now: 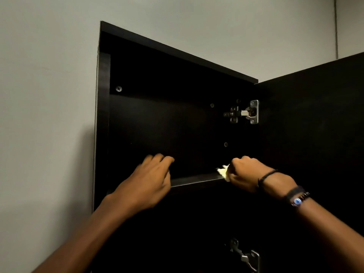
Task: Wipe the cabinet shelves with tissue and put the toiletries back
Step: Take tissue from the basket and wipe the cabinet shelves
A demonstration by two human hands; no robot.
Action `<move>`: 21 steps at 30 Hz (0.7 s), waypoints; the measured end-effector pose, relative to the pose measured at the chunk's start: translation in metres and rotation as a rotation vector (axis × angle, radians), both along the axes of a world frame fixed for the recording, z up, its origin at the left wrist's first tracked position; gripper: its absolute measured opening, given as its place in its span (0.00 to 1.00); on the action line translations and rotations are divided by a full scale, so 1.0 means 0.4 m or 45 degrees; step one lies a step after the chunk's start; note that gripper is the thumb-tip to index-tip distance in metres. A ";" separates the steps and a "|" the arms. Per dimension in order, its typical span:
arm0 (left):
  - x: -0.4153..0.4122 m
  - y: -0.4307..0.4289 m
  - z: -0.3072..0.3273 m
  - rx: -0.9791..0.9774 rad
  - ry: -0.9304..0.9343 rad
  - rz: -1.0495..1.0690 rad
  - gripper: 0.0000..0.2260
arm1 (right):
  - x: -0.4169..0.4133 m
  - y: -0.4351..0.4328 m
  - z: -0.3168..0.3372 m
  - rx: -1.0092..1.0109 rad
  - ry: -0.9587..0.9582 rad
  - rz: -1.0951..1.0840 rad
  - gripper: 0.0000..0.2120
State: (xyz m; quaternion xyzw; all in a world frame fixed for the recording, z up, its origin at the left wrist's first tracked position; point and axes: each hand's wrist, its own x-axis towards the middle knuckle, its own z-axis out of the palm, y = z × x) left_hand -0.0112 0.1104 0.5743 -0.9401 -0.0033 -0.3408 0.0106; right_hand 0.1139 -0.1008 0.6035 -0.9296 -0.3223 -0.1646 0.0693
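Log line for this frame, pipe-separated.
phase: wiping shelf | right hand: grips tissue at shelf edge | left hand: at shelf front, blurred, grip unclear | door: open

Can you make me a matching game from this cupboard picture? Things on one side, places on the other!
Things: 1 tissue; 2 upper hinge; 3 screw; 4 door.
Places: A swung open at right; B high left inside the cabinet; C held in the right hand; D between door and cabinet side.
Pairs: 1-C, 2-D, 3-B, 4-A.

Right hand with crumpled tissue on the black shelf (door open), blurred left hand perhaps on its edge.
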 end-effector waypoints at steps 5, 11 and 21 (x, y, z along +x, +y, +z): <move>0.005 0.002 0.003 -0.106 0.047 -0.040 0.18 | 0.082 0.092 0.048 0.012 0.172 0.045 0.15; -0.007 0.011 0.011 -0.230 0.080 -0.049 0.18 | 0.026 0.110 0.027 0.054 0.327 0.365 0.18; -0.001 0.002 0.000 -0.221 -0.123 -0.048 0.16 | 0.045 0.080 0.015 0.119 0.222 0.297 0.14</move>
